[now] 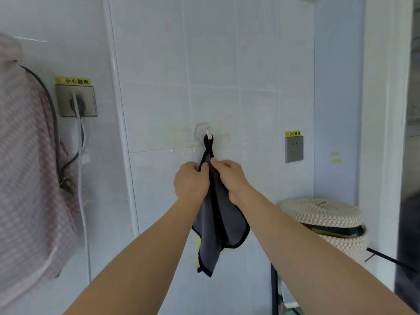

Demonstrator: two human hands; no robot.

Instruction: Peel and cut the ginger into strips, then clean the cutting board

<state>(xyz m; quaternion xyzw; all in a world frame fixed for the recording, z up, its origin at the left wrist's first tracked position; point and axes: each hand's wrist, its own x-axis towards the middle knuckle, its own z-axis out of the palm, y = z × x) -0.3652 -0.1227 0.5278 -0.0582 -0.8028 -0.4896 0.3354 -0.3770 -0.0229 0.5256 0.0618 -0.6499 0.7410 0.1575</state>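
Head-worn camera looks straight ahead, near the tiled wall (238,64).

Two hands (191,181) (230,178), one dark cloth (219,226), one hook (208,134), two sockets (87,101) (294,149), two yellow labels (73,81) (293,133), one basket (329,214).

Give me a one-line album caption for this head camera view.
The left hand and right hand grip a dark grey cloth whose loop hangs on a wall hook.

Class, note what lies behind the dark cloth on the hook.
White wall tiles surround the dark cloth; a yellow strip peeks past its left edge. The rest of that strip is covered.
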